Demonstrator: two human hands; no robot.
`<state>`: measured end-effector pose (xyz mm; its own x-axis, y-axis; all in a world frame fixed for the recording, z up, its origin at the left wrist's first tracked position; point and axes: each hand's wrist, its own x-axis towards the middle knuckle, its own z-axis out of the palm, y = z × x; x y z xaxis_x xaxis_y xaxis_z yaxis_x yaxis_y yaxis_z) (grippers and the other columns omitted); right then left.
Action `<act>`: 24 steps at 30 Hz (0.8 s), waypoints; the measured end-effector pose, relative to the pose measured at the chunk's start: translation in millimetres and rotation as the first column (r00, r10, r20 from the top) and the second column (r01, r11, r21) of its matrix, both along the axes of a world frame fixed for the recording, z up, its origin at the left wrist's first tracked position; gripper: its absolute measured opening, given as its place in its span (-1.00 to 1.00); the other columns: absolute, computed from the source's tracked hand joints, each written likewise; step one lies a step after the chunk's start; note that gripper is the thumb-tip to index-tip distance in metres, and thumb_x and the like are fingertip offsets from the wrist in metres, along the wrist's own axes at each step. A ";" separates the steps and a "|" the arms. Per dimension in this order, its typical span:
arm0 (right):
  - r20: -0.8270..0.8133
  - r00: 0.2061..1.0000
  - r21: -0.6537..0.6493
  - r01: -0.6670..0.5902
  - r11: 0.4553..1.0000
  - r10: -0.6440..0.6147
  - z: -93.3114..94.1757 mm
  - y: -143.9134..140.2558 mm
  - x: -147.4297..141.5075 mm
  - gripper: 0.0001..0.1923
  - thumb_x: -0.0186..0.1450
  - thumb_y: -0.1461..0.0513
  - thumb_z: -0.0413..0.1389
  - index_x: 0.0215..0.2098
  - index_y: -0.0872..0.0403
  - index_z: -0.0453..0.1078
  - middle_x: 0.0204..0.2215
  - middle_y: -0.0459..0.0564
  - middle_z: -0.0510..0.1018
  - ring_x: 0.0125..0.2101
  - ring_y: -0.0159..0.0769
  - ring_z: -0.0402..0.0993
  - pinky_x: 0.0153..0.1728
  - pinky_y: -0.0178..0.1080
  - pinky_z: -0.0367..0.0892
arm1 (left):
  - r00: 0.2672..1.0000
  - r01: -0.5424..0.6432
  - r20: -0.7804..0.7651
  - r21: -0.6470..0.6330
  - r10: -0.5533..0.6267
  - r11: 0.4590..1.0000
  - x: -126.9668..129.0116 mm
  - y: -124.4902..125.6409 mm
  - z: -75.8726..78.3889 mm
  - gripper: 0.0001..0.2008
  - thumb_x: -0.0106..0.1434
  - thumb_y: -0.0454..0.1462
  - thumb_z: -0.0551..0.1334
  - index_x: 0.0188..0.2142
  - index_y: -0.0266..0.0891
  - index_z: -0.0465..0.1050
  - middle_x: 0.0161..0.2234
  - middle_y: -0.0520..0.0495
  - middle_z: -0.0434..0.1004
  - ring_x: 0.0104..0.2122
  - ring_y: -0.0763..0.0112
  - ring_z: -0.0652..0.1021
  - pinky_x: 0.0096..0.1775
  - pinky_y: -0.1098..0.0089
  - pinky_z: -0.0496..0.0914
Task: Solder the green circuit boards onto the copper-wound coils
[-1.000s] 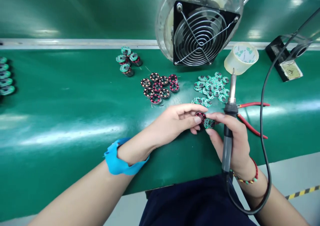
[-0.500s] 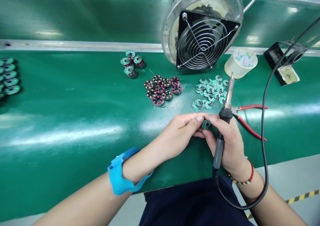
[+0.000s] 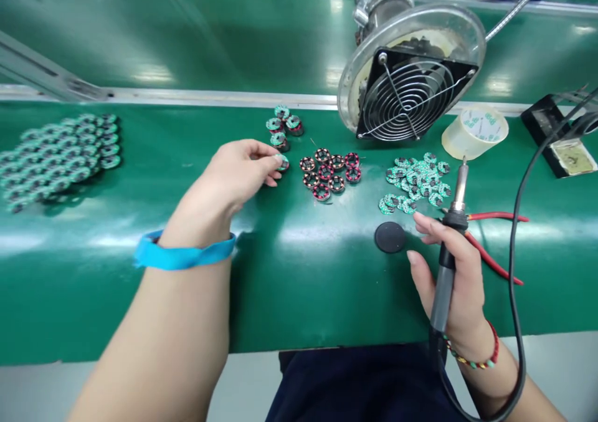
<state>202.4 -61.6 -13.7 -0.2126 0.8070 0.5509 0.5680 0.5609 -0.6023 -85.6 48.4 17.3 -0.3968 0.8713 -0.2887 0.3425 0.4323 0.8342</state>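
My left hand [image 3: 238, 172] pinches a small coil core [image 3: 282, 162] topped with a round green circuit board, just in front of a small group of similar board-topped cores [image 3: 294, 124]. A soldering iron [image 3: 441, 300] rests in my right hand [image 3: 462, 278], lying across the palm with its tip pointing away from me. The thumb and index finger of that hand are apart, with a flat black disc [image 3: 390, 237] to their left. Between the hands lie several bare coil cores [image 3: 326, 172] with red or copper windings. Loose green ring boards [image 3: 420, 177] form a pile beyond my right hand.
Red-handled cutters [image 3: 490, 257] lie partly behind my right hand. A fan [image 3: 406, 107] on a duct overhangs the back of the green bench. A tape roll [image 3: 476, 136] and an iron stand [image 3: 555, 132] are at back right. Rows of board-topped pieces [image 3: 60, 154] fill the far left.
My left hand has parted from my right and carried the board-topped core left and away from me. The black disc has come into sight. My right hand's fingers have opened out, still with the iron.
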 end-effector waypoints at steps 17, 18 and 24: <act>0.009 1.000 -0.060 0.013 0.998 -0.013 0.8 -1.1 -1.2 -0.39 0.27 0.40 0.17 0.25 0.01 0.20 0.07 0.13 0.53 0.03 -0.09 0.52 0.02 0.03 0.50 | 0.701 0.566 -0.512 -0.024 -0.496 0.824 3.2 -6.5 -19.5 -0.57 0.17 -0.34 0.14 0.06 -0.27 0.43 -0.13 -0.14 0.34 -0.28 0.30 0.44 -0.05 0.16 0.39; 0.011 1.000 -0.061 0.010 0.998 -0.010 1.0 -1.0 -1.2 -0.39 0.27 0.40 0.17 0.25 0.01 0.20 0.07 0.12 0.53 0.03 -0.09 0.52 0.02 0.04 0.50 | 0.706 0.561 -0.510 -0.019 -0.491 0.828 2.5 -4.9 -22.2 -0.59 0.18 -0.32 0.15 0.03 -0.26 0.45 -0.16 -0.12 0.35 -0.29 0.30 0.43 -0.06 0.16 0.39; -0.004 1.000 -0.067 -0.020 0.998 0.020 -0.4 -1.4 -3.7 -0.40 0.29 0.41 0.14 0.25 -0.02 0.20 0.04 0.08 0.56 -0.02 -0.14 0.55 -0.02 -0.01 0.53 | 0.797 0.490 -0.460 0.113 -0.392 0.865 -2.3 -6.3 -11.9 -0.72 0.17 -0.23 0.27 -0.10 -0.19 0.49 -0.28 -0.06 0.40 -0.34 0.32 0.41 -0.18 0.26 0.38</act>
